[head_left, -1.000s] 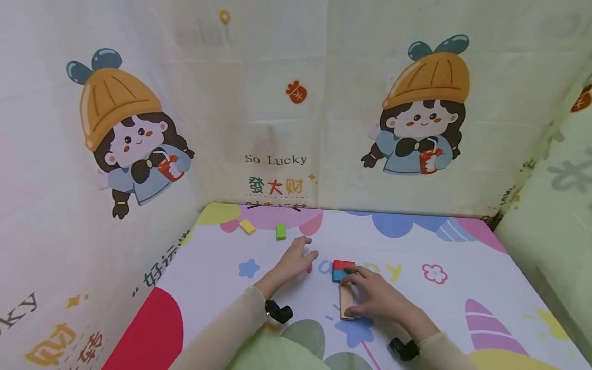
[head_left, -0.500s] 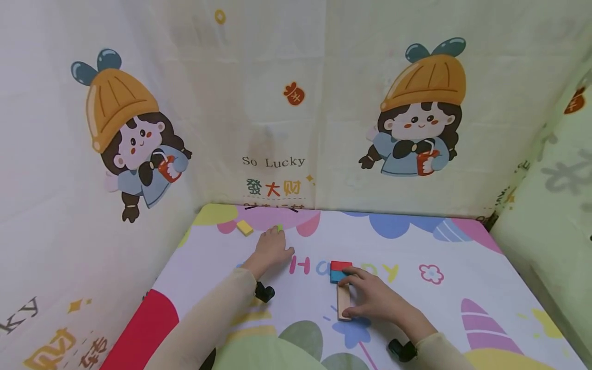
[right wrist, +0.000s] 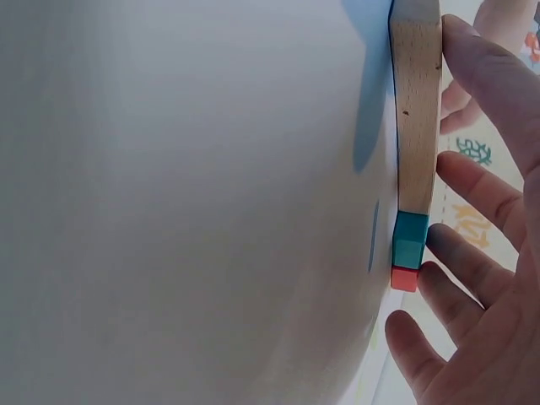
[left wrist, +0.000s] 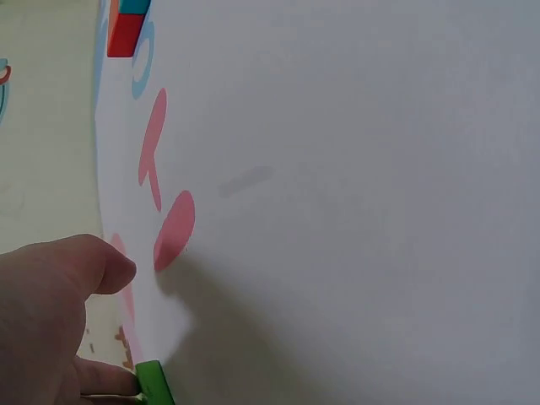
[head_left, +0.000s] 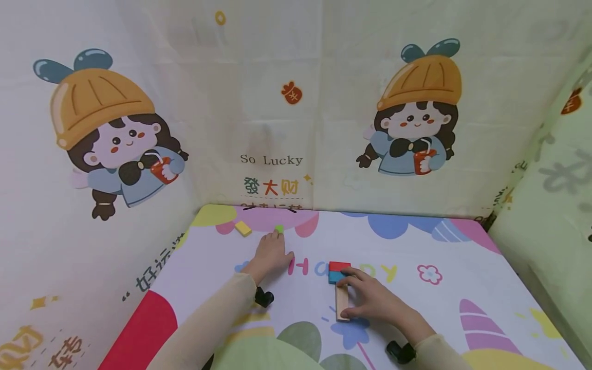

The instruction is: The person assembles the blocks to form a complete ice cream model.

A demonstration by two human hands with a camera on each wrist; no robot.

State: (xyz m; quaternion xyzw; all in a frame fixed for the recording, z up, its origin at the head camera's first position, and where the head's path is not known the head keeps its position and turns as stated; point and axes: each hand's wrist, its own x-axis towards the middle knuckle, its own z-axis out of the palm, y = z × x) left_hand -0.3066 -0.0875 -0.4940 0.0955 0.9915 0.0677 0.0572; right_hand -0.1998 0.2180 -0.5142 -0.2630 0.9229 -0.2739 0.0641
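My left hand (head_left: 271, 253) reaches across the table's far left part, its fingertips at a small green block (head_left: 279, 228). In the left wrist view the fingers extend to that green block (left wrist: 154, 382), while the thumb stands off to one side. Nearer the middle, my right hand (head_left: 376, 295) touches a row of blocks lying end to end. Its thumb is on the near end of a plain wooden block (head_left: 341, 302), and its fingertips touch the wooden block and the blue block (right wrist: 410, 240). Beyond the blue one lies a red block (head_left: 339, 266).
A yellow block (head_left: 242, 228) lies left of the green one, near the back edge. Printed fabric walls (head_left: 342, 128) stand behind and at both sides of the patterned tabletop (head_left: 407, 318). Each wrist carries a small black camera (head_left: 263, 297).
My left hand has moved left and away from me to the green block, partly covering it. My right hand has stayed on the row of blocks. The head view has shifted slightly.
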